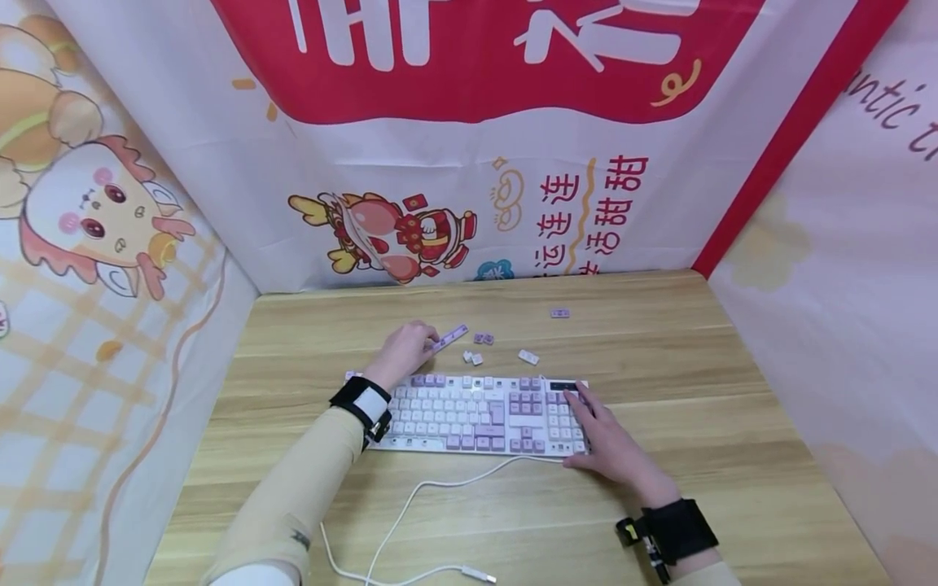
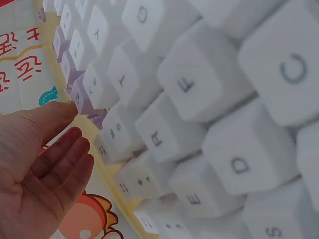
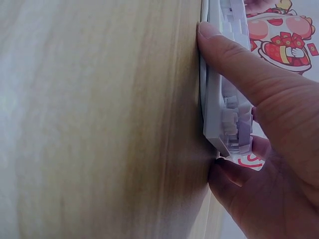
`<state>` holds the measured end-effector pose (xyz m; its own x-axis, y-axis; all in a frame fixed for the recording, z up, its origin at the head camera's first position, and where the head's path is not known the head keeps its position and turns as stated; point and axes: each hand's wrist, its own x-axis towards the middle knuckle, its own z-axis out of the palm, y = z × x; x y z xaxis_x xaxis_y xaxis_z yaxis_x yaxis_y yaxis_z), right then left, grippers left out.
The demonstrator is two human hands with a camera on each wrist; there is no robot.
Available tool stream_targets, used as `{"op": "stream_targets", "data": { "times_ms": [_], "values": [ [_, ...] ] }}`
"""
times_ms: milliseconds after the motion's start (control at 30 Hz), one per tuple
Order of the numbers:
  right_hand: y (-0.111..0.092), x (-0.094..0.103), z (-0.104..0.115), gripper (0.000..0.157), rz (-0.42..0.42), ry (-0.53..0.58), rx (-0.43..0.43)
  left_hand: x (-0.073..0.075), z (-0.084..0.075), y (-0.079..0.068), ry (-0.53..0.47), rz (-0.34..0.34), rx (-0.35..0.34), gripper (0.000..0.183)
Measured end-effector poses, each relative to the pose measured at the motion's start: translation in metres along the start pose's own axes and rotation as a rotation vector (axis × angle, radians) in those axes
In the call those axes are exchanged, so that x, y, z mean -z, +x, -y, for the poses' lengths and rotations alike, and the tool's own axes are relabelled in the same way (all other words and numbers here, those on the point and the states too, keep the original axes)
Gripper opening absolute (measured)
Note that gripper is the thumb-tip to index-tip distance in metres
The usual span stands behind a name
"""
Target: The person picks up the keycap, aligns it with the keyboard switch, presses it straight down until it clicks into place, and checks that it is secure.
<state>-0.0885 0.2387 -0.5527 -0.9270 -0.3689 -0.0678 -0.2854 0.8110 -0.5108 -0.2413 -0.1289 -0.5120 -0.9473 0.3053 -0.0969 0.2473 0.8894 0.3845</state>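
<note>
A white and lavender keyboard (image 1: 432, 417) lies on the wooden table. Beyond its far edge, my left hand (image 1: 401, 355) holds the near end of a short row of purple keycaps (image 1: 450, 337) between thumb and fingers. In the left wrist view, white keys (image 2: 189, 82) fill the foreground and partly hide that contact; the other fingers curl loosely. My right hand (image 1: 614, 443) grips the keyboard's right end. Its thumb (image 3: 234, 57) lies along the front edge, while the fingers reach over the number pad and around the side.
Behind the keyboard lie two purple keycaps (image 1: 484, 338), small white keycaps (image 1: 472, 358), another white piece (image 1: 528, 356) and a farther purple piece (image 1: 560, 312). A white cable (image 1: 421, 488) loops in front, ending in a USB plug (image 1: 479, 575). Printed cloth (image 1: 440, 163) hangs behind the table.
</note>
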Motion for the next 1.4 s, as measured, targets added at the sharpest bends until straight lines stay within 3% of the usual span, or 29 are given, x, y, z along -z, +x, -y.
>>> {"op": "stream_targets", "data": {
  "times_ms": [300,467,833,1133,1400],
  "values": [
    [0.0,0.001,0.002,0.109,0.002,-0.006,-0.005,-0.009,-0.005,0.01,0.093,0.02,-0.058,0.038],
    [-0.001,0.001,0.002,0.109,-0.001,-0.007,-0.001,-0.013,-0.005,0.011,0.1,0.027,-0.051,0.039],
    [0.001,0.0,0.002,0.109,0.001,-0.007,-0.009,-0.009,0.002,0.01,-0.022,0.077,-0.024,0.055],
    [0.001,0.0,0.001,0.11,0.006,-0.011,-0.01,-0.005,0.007,0.006,-0.168,0.101,0.047,0.042],
    [0.002,-0.001,0.001,0.109,0.003,-0.007,-0.001,-0.005,0.01,0.003,-0.166,0.067,-0.02,0.035]
  ]
}}
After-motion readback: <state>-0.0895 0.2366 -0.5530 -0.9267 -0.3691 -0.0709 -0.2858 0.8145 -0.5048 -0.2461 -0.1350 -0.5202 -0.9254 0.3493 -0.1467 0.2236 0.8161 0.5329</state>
